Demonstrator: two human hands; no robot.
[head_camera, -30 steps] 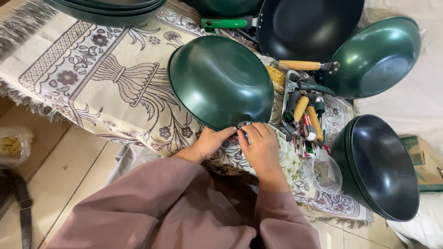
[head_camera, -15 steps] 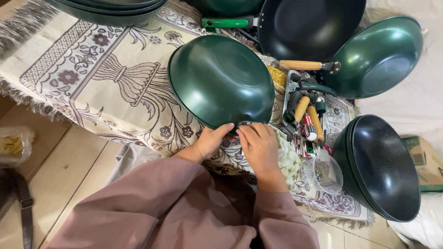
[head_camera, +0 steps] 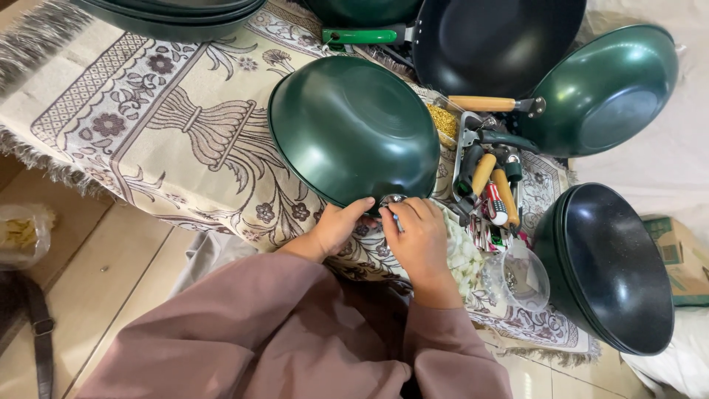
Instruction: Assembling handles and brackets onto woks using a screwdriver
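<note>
A dark green wok lies upside down on a patterned cloth. My left hand grips its near rim, thumb on the edge. My right hand is closed beside it, pinching a small silvery part against that rim. What the fingers hold beyond that piece is hidden. Both sleeves are brownish pink.
More woks surround the spot: a black one and a green one at the back right, a stack at the right. Tools with yellow and red handles, a clear bowl and a plastic bag lie at the right.
My hands stay at the wok's near rim. The fingers have shifted only slightly.
</note>
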